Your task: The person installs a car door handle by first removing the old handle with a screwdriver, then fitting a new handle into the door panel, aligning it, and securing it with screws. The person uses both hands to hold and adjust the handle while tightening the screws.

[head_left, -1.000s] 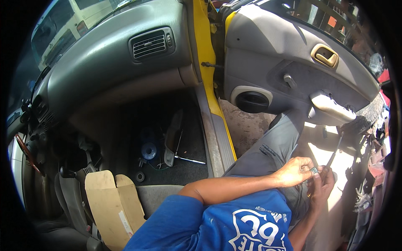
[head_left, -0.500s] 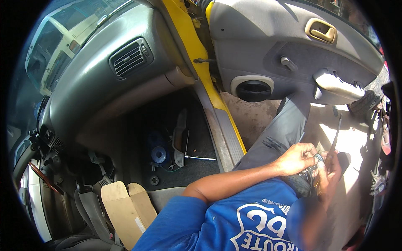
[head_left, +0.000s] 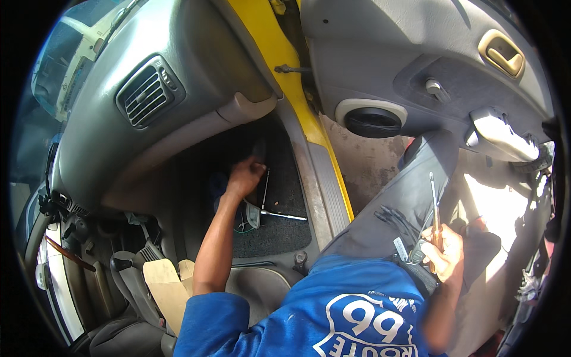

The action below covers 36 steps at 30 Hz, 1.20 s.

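Note:
My left hand point(head_left: 245, 177) reaches down into the dark footwell, fingers curled at a long grey plastic trim piece point(head_left: 253, 215). The hand hides the middle of that piece, and what the fingers pinch cannot be made out. Beside it on the mat lies a shiny metal ratchet-like tool point(head_left: 285, 215), with a thin rod point(head_left: 266, 189) standing out from it. Over my lap, my right hand point(head_left: 445, 253) is closed around a screwdriver point(head_left: 437, 232) with an amber handle, its shaft pointing away from me. The same hand holds a grey key fob point(head_left: 419, 252) with a pale tag point(head_left: 401, 248).
The grey dashboard point(head_left: 196, 35) with an air vent point(head_left: 148, 92) overhangs the footwell. The yellow door sill point(head_left: 333, 172) runs beside it. At right stands the open door point(head_left: 380, 59) with its speaker point(head_left: 373, 121). A cardboard piece point(head_left: 160, 285) lies left of my arm.
My left hand has left the key fob and screwdriver and gone down into the footwell. My right hand keeps both, now nearer my lap. The view has shifted slightly.

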### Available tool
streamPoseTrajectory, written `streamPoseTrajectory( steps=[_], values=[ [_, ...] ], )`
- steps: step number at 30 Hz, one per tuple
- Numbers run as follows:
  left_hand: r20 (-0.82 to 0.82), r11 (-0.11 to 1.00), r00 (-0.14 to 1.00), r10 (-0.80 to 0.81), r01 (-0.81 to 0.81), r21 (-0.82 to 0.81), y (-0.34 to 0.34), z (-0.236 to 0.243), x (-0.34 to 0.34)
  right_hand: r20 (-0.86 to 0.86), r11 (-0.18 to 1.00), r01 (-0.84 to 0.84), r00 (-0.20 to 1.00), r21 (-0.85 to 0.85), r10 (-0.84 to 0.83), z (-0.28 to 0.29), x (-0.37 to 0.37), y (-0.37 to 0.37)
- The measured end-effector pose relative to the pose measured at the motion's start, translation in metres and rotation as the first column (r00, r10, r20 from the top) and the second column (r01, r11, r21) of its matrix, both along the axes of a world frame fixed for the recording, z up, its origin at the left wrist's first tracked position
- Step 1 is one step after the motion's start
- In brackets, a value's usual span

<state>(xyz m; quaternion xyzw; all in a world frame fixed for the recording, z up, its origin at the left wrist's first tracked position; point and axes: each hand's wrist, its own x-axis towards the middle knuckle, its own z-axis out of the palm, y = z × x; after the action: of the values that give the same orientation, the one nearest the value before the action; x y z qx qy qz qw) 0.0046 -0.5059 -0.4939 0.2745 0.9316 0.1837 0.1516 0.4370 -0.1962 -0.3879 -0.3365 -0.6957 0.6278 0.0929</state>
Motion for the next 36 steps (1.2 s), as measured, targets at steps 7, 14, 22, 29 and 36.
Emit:
streamPoseTrajectory(
  steps=[7, 14, 22, 29, 36],
  values=[
    [0.027, 0.852, 0.987, -0.159, 0.151, -0.501, -0.136, -0.192, -0.081, 0.065, 0.997, -0.062, 0.996, 0.040, 0.059, 0.010, -0.012, -0.003],
    [-0.473, 0.840, 0.834, -0.285, -0.021, -0.543, -0.158, -0.300, -0.111, 0.100, 0.901, -0.278, 0.961, 0.332, 0.260, 0.020, -0.016, -0.002],
    [-0.404, 0.778, 0.730, -0.552, 0.275, -0.565, -0.160, -0.206, -0.095, 0.078, 0.879, -0.313, 0.949, 0.359, 0.306, 0.017, -0.010, -0.013],
    [0.371, 0.997, 0.927, -0.060, 0.035, 0.074, -0.033, 0.068, 0.032, 0.015, 0.953, -0.149, 0.989, 0.265, 0.150, 0.015, 0.001, -0.003],
    [0.515, 0.738, 0.596, -0.616, 0.210, 0.641, 0.141, 0.154, 0.112, -0.728, 0.931, -0.082, 0.649, -0.357, -0.222, -0.008, 0.025, 0.052]
  ],
)
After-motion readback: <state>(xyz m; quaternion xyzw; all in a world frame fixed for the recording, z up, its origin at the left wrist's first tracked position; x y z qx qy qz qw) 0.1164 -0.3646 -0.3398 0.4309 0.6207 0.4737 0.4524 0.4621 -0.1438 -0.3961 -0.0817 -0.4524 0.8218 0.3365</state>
